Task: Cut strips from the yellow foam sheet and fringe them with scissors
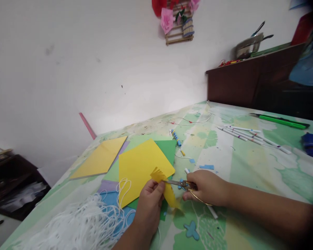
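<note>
White wall (pixel 94 69) beyond patterned surface (pixel 250 166). My left fingers (pixel 159 189) pinch fringed yellow paper (pixel 170 196); my right fingers (pixel 193 177) grip scissors (pixel 174 182).

A scuffed white wall (pixel 94 62), evenly and softly lit, is being fronted by a table with a green patterned cloth (pixel 240 187), while a dark wooden cabinet (pixel 232 81) is being seen at right and a dark open shelf (pixel 13 187) at lower left.

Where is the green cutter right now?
In the head view, the green cutter lies toward the right of the table, between the white sticks and the dark wooden cabinet.
</note>
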Demonstrator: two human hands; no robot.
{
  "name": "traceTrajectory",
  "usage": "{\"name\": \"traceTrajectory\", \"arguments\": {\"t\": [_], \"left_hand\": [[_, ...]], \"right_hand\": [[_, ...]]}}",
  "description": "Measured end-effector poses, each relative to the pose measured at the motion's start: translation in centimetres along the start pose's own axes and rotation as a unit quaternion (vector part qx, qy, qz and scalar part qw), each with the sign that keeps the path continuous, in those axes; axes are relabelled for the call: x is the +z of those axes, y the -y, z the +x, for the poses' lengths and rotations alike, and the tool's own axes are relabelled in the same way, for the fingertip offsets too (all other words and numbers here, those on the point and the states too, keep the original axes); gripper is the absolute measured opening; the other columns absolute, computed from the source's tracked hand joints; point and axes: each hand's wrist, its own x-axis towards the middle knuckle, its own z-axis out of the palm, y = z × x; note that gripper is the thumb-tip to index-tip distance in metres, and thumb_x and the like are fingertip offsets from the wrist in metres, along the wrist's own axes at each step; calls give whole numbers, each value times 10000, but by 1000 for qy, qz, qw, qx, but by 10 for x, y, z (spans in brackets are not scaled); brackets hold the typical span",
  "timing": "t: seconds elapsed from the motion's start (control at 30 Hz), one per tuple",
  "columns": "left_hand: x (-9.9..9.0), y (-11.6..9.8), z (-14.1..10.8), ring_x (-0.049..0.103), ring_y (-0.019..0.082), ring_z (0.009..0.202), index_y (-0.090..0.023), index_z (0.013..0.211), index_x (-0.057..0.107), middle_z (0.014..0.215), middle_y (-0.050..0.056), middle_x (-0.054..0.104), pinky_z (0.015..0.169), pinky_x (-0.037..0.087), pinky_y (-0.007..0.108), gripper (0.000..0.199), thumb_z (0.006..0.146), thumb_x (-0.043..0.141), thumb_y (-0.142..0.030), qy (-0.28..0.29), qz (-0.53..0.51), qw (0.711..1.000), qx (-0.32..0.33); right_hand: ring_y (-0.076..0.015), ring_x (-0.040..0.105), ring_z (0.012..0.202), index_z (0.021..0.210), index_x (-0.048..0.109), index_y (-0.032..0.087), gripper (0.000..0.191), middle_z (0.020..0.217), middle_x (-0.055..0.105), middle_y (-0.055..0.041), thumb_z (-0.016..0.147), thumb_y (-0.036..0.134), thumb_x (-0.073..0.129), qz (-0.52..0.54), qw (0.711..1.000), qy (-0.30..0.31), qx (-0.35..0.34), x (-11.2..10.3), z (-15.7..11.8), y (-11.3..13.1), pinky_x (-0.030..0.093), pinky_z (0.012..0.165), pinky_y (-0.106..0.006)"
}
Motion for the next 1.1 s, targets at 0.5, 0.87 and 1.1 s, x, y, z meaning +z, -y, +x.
{"name": "traceTrajectory", "arguments": {"t": [0.5, 0.87, 1.1], "left_hand": [[-5, 4, 1, 530, 92, 500, -134, 608, 572, 520, -7, 603, 510, 402, 194, 98, 615, 604, -226, -11, 12, 1000, -9], [-5, 0, -1, 527, 103, 494, -134, 645, 585, 509, -9, 588, 497, 390, 204, 111, 640, 578, -244, 16, 5, 1000, -20], [-8, 2, 1, 517, 103, 494, -129, 639, 577, 513, -7, 587, 497, 386, 214, 121, 626, 591, -248, -26, 32, 999, -1]], "right_hand": [[-161, 508, 555, 639, 526, 194, 438, 594, 570, -20, 643, 615, 405, -21, 1000, -1, -3, 2, 1, 1, 209, 430, -225], [-143, 492, 523, 624, 515, 192, 465, 576, 566, -13, 636, 638, 383, -2, 1000, -3, -2, 0, 1, 0, 205, 419, -216], [-133, 464, 493, 632, 503, 195, 482, 564, 546, -4, 634, 653, 355, 6, 1000, -10, -14, -1, -1, -2, 195, 413, -215]]}}
